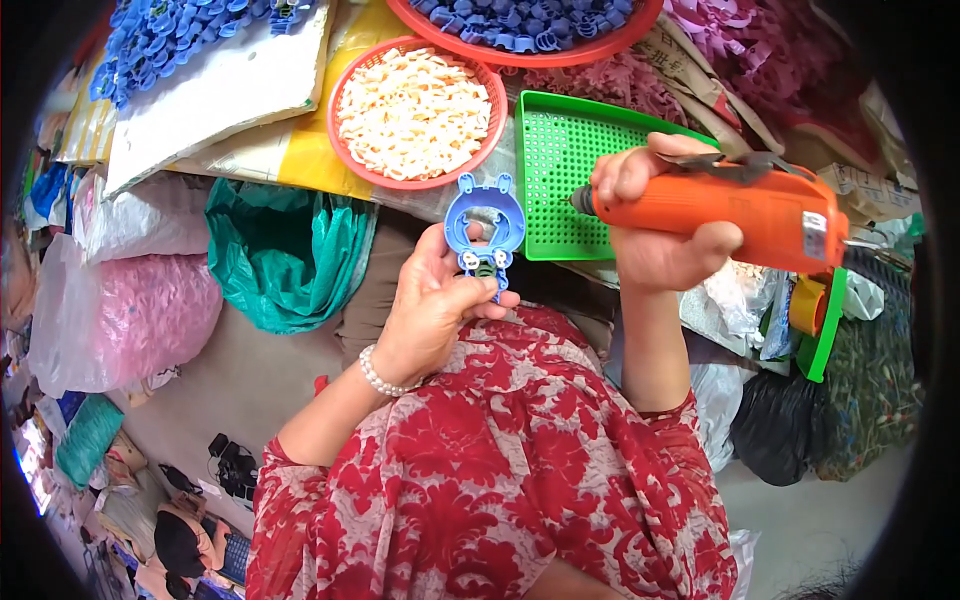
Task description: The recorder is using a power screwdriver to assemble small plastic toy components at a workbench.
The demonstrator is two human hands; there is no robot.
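Observation:
My left hand (pixel 420 315) grips a blue plastic casing (pixel 459 212) by its lower end, thumb across the front. The casing has two ear-like tabs at the top and an open round middle. Two small white parts (pixel 471 260) sit in its lower half, beside a darker piece partly under my thumb. My right hand (pixel 645 235) is wrapped round an orange electric screwdriver (pixel 740 215), held level with its dark tip pointing left. The tip is apart from the casing, above a green perforated tray (pixel 545 150).
Ahead stand a red basket (pixel 499 115) of small white pieces and a larger red basket (pixel 590 52) of blue parts. More blue parts (pixel 180 50) lie on a white board (pixel 215 110) at far left. A teal bag (pixel 255 290) and pink-filled bag (pixel 150 320) stand left; a black bag (pixel 780 425) right.

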